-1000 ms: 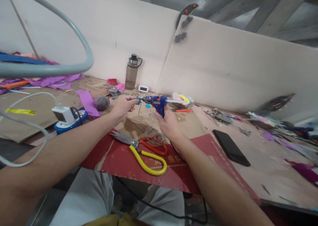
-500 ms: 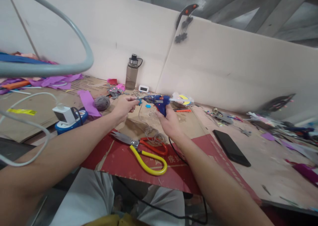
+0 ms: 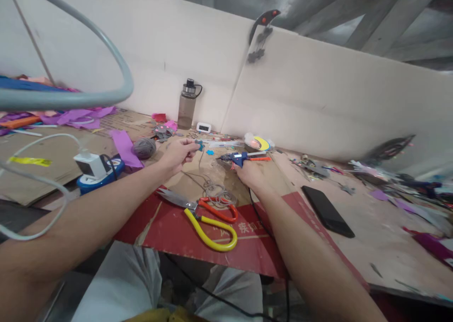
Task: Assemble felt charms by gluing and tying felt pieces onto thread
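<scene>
Your right hand (image 3: 249,173) is now holding the glue gun (image 3: 239,159) lower and farther off, its nozzle no longer pointing close in at the blue piece (image 3: 200,145) — so gluing there seems to be pausing. Your right grip is wrapping the gun's handle, at four o'clock from the piece; your left hand (image 3: 179,154) is pinching the piece itself, fingertips together on its nine o'clock edge. The piece is looking small and bright, its outline partly hiding — a thin string (image 3: 201,159) is hanging below at six o'clock.
</scene>
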